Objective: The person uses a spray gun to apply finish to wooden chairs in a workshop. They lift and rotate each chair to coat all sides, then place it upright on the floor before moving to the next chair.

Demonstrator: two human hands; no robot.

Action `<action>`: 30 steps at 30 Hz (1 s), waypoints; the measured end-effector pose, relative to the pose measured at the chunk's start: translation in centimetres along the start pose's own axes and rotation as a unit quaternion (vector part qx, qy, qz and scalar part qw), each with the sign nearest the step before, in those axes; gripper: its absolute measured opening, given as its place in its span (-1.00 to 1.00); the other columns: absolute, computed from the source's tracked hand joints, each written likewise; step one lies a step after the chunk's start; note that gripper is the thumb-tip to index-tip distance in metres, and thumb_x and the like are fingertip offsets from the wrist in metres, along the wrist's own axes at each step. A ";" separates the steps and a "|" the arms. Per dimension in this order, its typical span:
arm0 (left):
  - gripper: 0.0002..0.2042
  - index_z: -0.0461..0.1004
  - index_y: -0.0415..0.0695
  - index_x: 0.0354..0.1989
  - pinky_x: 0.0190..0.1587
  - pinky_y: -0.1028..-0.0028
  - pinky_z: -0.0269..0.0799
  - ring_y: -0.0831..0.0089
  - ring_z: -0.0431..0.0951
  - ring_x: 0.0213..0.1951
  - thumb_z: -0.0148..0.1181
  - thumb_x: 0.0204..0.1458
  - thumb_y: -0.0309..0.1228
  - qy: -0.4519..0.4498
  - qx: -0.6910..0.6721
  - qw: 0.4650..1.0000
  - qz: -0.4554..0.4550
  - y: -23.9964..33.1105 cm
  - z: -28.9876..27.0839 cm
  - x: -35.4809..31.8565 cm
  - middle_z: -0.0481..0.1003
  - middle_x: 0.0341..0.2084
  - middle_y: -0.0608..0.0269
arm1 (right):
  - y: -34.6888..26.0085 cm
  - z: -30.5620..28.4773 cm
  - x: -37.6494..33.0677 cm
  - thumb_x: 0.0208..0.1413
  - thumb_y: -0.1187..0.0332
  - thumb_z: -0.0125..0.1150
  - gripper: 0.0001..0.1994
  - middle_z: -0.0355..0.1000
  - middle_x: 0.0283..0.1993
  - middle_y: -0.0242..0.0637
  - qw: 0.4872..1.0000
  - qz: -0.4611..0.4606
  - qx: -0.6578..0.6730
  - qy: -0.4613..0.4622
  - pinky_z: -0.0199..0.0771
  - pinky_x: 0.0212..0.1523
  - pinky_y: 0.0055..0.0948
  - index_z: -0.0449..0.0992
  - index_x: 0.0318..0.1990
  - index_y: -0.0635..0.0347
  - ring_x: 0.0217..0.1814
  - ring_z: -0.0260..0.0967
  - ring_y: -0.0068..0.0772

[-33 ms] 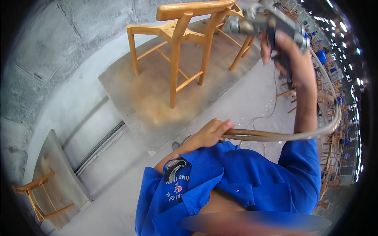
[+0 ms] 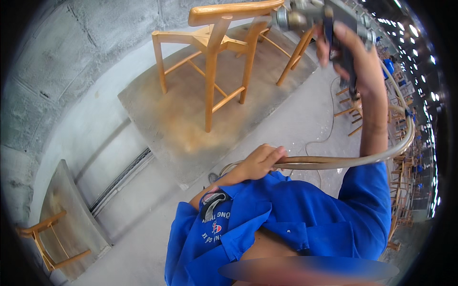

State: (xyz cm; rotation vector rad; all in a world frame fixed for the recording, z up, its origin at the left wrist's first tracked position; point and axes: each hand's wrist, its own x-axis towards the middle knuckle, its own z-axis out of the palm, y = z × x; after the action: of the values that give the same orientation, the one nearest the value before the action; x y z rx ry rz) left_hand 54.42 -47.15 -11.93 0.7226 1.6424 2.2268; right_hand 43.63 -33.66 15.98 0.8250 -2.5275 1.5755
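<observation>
Grey spray gun point(image 2: 344, 14) fills the raised right grip point(image 2: 366, 64); lower left grip point(image 2: 260, 161) clasps hoses point(image 2: 329, 163).

The spray gun point(image 2: 344, 15) in the right fingers point(image 2: 322, 51) is metal, the chair point(image 2: 211, 71) left of them smooth, glossy wood

Through the head feed I'm looking into a furniture workshop: I can see a honey-brown wooden chair point(image 2: 211, 76) on a flat grey board point(image 2: 191, 143) stained brown, a silver-grey metal spray gun point(image 2: 329, 21), long tan flexible hoses point(image 2: 329, 165), a rough grey block wall point(image 2: 62, 47), brown wooden furniture pieces point(image 2: 404, 178) crowding the far right, and rows of white ceiling lights point(image 2: 414, 31).
</observation>
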 end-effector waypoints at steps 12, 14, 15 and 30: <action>-0.49 0.58 -0.23 -0.32 -0.37 0.40 0.42 0.34 0.55 -0.54 -0.21 0.34 -0.08 -0.110 0.043 0.993 0.014 -0.2 -1.1 2.1 0.49 -0.66 0.13 | 3.1 -12.9 8.9 0.22 0.20 0.18 -0.76 0.39 -0.54 -0.43 0.923 0.067 -0.231 0.299 0.07 -0.72 -0.56 0.50 -0.39 0.15 -0.60 0.25 -0.64; -0.53 0.58 -0.23 -0.29 -0.31 0.41 0.46 0.32 0.60 -0.45 -0.17 0.34 -0.11 -0.122 0.078 0.989 0.009 -0.3 -1.5 2.7 0.55 -0.57 0.11 | 5.6 -14.2 8.1 0.27 0.11 0.11 -0.71 0.42 -0.52 -0.47 0.941 0.060 -0.219 0.252 0.04 -0.70 -0.68 0.54 -0.18 0.16 -0.51 0.36 -0.71; -0.54 0.58 -0.25 -0.27 -0.27 0.41 0.49 0.33 0.62 -0.40 -0.15 0.34 -0.12 -0.120 0.102 0.987 0.020 -0.3 -1.7 3.1 0.59 -0.51 0.10 | 6.3 -14.5 7.4 0.26 0.08 0.12 -0.71 0.42 -0.53 -0.47 0.925 0.087 -0.245 0.277 0.06 -0.70 -0.63 0.53 -0.20 0.12 -0.51 0.37 -0.72; -0.80 0.39 -0.16 -0.49 -0.57 0.53 0.25 0.51 0.31 -0.65 0.04 0.21 -0.44 0.347 0.056 0.909 0.222 3.5 -7.7 6.0 0.32 -0.71 0.30 | 9.2 -6.5 -3.1 0.22 0.28 0.22 -0.76 0.52 -0.44 -0.36 0.988 0.061 0.129 -0.051 0.26 -0.61 -0.69 0.55 -0.12 0.29 -0.48 0.38 -0.69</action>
State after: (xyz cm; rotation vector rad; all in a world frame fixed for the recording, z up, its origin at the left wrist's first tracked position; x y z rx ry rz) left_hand 45.42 -51.42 -9.03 0.3551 2.0920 2.9781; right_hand 40.53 -23.80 10.60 0.8059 -2.5205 1.9815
